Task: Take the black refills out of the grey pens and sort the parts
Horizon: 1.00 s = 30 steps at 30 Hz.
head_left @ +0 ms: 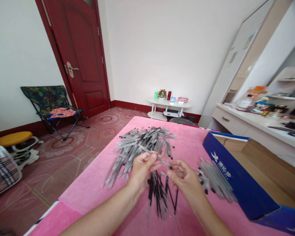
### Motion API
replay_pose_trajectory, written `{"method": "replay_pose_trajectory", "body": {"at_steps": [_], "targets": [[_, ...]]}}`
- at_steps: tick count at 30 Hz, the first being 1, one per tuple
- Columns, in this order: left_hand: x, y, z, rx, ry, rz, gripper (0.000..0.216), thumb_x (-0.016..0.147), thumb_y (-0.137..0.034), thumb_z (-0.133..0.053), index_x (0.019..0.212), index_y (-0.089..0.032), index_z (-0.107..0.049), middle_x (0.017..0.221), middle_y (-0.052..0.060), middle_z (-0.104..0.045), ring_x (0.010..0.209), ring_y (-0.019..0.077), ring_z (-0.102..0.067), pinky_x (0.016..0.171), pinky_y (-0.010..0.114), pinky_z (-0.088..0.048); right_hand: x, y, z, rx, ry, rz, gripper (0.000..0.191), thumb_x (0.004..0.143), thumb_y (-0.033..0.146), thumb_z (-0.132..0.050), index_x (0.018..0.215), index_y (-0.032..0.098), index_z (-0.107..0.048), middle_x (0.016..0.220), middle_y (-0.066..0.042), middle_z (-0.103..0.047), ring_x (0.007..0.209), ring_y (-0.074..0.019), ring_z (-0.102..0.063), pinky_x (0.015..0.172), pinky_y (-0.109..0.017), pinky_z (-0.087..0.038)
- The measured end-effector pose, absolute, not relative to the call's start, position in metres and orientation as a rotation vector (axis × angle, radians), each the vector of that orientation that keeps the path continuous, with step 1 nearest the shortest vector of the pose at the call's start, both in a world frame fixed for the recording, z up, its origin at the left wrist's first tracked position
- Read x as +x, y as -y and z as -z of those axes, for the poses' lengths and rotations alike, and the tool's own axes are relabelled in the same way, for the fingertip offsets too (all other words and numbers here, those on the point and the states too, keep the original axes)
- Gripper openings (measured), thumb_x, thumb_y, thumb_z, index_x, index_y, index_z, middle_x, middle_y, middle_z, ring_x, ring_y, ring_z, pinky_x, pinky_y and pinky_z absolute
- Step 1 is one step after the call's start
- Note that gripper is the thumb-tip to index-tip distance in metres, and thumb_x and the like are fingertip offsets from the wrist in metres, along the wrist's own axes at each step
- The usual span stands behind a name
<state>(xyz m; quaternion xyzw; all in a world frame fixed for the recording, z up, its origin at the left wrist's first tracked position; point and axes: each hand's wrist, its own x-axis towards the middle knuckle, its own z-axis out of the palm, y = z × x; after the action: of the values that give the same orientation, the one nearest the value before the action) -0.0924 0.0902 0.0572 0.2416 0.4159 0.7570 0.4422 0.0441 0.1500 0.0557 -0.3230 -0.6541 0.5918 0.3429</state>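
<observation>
My left hand (145, 165) pinches a pen (164, 161) with a clear grey barrel, tilted down toward the right. Around the pen's black end, the fingers of my right hand (183, 175) are closed. Beyond my hands spreads a large loose pile of similar pens (130, 147) on the pink cloth (88, 190). Thin black and clear refills (158, 196) lie in a heap below my hands. To the right, a row of clear pens (216, 178) lies side by side against a blue box.
The open blue cardboard box (238, 183), brown inside, stands at the table's right. Behind it is a white dresser (238, 119) with small items. A folding chair (51, 101), a yellow stool (13, 138) and a red door (76, 52) are at the left.
</observation>
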Motion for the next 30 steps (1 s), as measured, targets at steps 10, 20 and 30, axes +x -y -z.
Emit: {"method": "replay_pose_trajectory", "body": {"at_steps": [10,20,30], "targets": [[-0.095,-0.091,-0.055,0.58,-1.04,-1.873,0.034,0.062,-0.037,-0.069,0.084,-0.012,-0.063,0.085,0.008,-0.066,0.072,0.015,-0.062,0.066,0.027,-0.051,0.044,-0.149,-0.057,-0.852,1.676,-1.57,0.037,0.062,0.044,-0.066,0.084,0.018,-0.052,0.059,0.003,-0.053,0.043,-0.0099,-0.049,0.034,-0.019,-0.038],[-0.11,-0.094,-0.058,0.538,-1.035,-1.975,0.032,0.063,-0.036,-0.069,0.083,-0.012,-0.062,0.085,0.008,-0.066,0.07,0.0137,-0.062,0.064,0.025,-0.051,0.055,-0.162,-0.063,-0.871,1.891,-1.603,0.035,0.075,0.045,-0.052,0.057,0.015,-0.051,0.039,0.006,-0.043,0.033,-0.0046,-0.032,0.035,-0.017,-0.022],[-0.162,-0.098,-0.068,0.442,-0.998,-2.264,0.023,0.067,-0.032,-0.067,0.08,-0.015,-0.06,0.085,0.002,-0.064,0.069,0.0095,-0.061,0.065,0.022,-0.051,0.098,-0.191,-0.097,-1.057,1.992,-1.183,0.028,0.074,0.034,-0.051,0.051,0.018,-0.045,0.042,0.006,-0.037,0.037,-0.0061,-0.029,0.038,-0.019,-0.021]]}}
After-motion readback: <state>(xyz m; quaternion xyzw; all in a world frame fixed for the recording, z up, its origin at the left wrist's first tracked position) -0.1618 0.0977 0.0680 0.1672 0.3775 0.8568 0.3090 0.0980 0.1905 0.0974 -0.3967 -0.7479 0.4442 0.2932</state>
